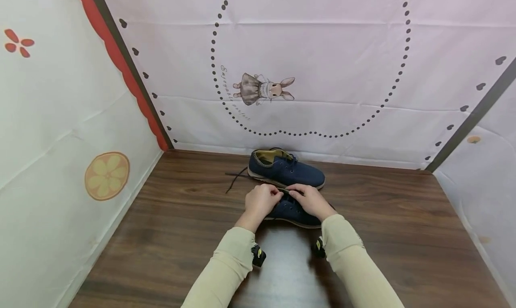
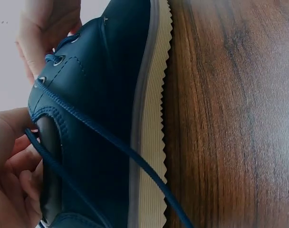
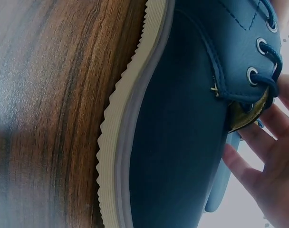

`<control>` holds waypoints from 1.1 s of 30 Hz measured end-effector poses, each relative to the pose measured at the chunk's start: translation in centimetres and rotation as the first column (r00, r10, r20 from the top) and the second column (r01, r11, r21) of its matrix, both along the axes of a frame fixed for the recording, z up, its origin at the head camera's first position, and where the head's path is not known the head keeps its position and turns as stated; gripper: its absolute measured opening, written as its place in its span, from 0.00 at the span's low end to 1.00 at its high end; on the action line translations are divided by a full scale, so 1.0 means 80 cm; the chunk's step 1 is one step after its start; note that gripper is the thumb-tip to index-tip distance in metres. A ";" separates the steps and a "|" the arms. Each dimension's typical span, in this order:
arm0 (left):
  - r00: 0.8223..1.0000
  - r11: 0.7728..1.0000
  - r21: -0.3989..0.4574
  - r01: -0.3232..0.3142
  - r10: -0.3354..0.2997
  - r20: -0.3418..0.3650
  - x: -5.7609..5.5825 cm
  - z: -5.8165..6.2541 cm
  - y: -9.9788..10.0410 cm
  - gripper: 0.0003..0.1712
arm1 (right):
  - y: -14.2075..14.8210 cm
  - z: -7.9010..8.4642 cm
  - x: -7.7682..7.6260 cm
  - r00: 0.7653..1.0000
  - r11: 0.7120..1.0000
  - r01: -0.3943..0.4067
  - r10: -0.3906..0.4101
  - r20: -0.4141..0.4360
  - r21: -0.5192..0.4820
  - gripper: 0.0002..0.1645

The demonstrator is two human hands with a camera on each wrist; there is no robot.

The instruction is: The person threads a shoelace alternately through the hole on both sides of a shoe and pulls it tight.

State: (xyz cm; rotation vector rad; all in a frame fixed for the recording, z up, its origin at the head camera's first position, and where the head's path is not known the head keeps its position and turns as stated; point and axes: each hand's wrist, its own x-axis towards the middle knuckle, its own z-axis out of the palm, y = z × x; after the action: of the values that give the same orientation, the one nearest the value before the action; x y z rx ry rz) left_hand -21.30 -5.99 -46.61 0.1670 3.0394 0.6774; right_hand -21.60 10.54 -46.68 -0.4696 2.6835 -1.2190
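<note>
A dark blue lace-up shoe point(image 1: 293, 215) with a cream, ridged sole stands on the wooden surface between both hands, toe to the right. At its ankle opening my left hand point(image 1: 260, 201) pinches a blue shoelace point(image 2: 68, 176) between thumb and fingers. Another stretch of lace runs from an eyelet down over the shoe's side and sole. My right hand point(image 1: 314, 203) bends over the laced front; its thumb and fingers point(image 3: 253, 167) close around the lace beside the top eyelets and the shoe's tongue. The exact right grip is partly hidden.
Behind stands the matching blue shoe point(image 1: 300, 173), close to the back wall, toe to the right, its dark loose lace point(image 1: 237, 180) trailing left. White printed cloth walls point(image 1: 342, 66) enclose the dark wooden surface point(image 1: 181, 236) at the back and sides.
</note>
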 end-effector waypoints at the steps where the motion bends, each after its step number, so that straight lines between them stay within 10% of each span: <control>1: 1.000 1.000 -0.011 -0.006 0.006 -0.006 0.000 0.000 0.001 0.12 | 0.000 -0.001 0.000 1.000 1.000 -0.003 0.003 -0.003 0.005 0.14; 19: 0.991 0.989 0.118 -0.090 0.101 -0.088 0.002 -0.008 0.008 0.12 | -0.007 0.004 -0.011 0.985 0.996 0.059 -0.048 0.166 -0.062 0.16; 26: 0.994 0.970 0.231 -0.078 0.093 -0.052 0.002 -0.009 0.003 0.14 | -0.013 0.011 -0.023 0.993 0.994 0.105 -0.105 0.060 -0.010 0.10; 29: 0.996 0.914 0.402 -0.058 0.080 -0.040 -0.001 -0.009 -0.004 0.12 | -0.009 0.030 -0.025 0.981 0.971 0.192 -0.189 0.037 -0.142 0.12; 33: 0.998 0.770 0.638 -0.002 0.041 -0.047 -0.005 -0.009 -0.017 0.12 | -0.007 0.072 -0.023 0.983 0.900 0.182 -0.180 0.043 -0.397 0.17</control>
State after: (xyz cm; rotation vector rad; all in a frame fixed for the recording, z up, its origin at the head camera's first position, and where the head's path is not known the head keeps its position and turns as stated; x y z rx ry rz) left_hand -21.68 -7.36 -47.30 0.1595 2.7168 1.7169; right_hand -23.47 9.96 -40.92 -0.2638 2.5145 -1.8338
